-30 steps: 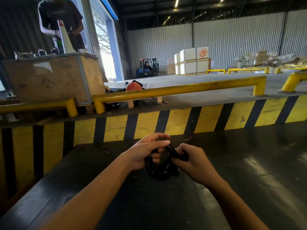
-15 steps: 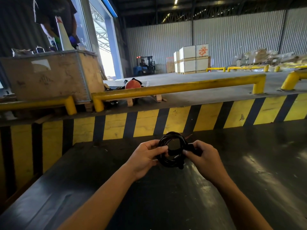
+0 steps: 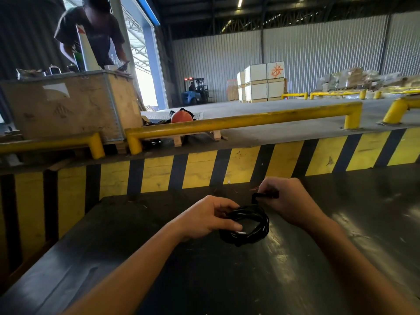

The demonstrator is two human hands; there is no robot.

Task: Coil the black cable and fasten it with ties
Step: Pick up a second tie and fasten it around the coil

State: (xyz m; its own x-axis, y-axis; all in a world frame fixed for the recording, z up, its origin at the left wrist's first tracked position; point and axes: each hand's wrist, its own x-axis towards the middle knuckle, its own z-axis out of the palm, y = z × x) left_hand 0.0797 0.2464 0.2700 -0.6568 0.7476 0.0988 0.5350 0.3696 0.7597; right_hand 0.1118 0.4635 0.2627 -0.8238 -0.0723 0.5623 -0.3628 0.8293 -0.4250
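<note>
The black cable (image 3: 248,225) is wound into a small flat coil just above the dark table (image 3: 204,280). My left hand (image 3: 204,218) pinches the coil's left side between thumb and fingers. My right hand (image 3: 288,201) sits above and to the right of the coil, its fingers closed on the cable's black plug end (image 3: 264,196), which runs down into the coil. Thin reddish ties (image 3: 254,188) lie on the table behind my right hand, partly hidden.
A yellow-and-black striped wall (image 3: 238,169) rises right behind the table. Yellow guard rails (image 3: 238,120) run along the ledge above it. A wooden crate (image 3: 68,105) stands at the upper left with a person (image 3: 91,30) bending over it. A forklift (image 3: 195,90) is parked far back.
The coil has dropped from upright between both hands to lying flat and lower. My right hand has moved up and away with the plug end.
</note>
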